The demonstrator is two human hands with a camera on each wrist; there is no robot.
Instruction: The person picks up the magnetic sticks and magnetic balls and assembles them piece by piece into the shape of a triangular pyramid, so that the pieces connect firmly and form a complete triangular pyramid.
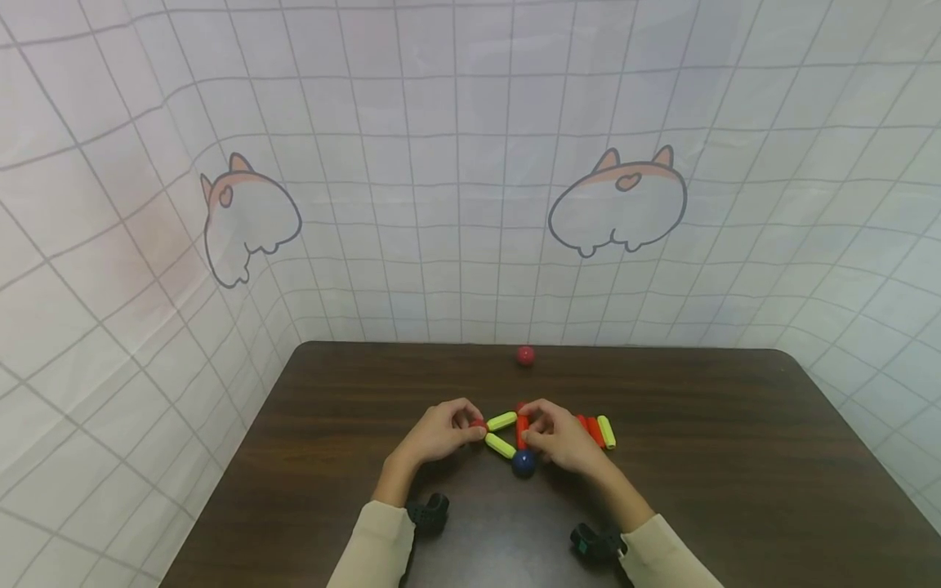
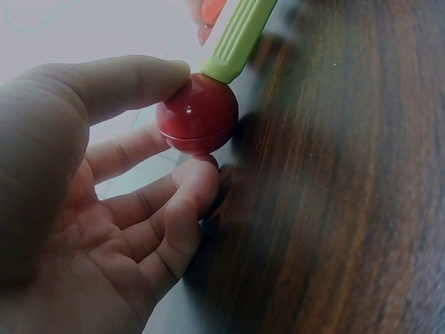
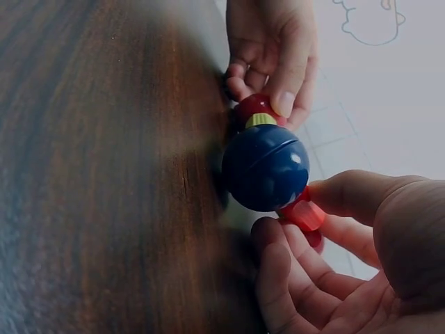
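A triangle of balls and rods lies on the table. My left hand [image 1: 441,430] pinches the red ball [image 2: 197,115] at its left corner between thumb and fingers. From that ball one yellow-green rod [image 1: 502,421] runs to the far corner, where another red ball [image 1: 521,406] is partly hidden by fingers. A second yellow-green rod [image 1: 501,445] leads to the dark blue ball [image 3: 265,168] at the near corner. Along the right side, my right hand [image 1: 562,437] grips the red rod [image 1: 522,432] with thumb and fingers, close beside the blue ball.
Beyond the triangle, a loose red ball [image 1: 525,355] sits near the table's back edge. Several spare rods, red [image 1: 595,432] and yellow-green [image 1: 606,432], lie side by side just right of my right hand. A white gridded curtain [image 1: 470,204] surrounds the dark wooden table [image 1: 735,482].
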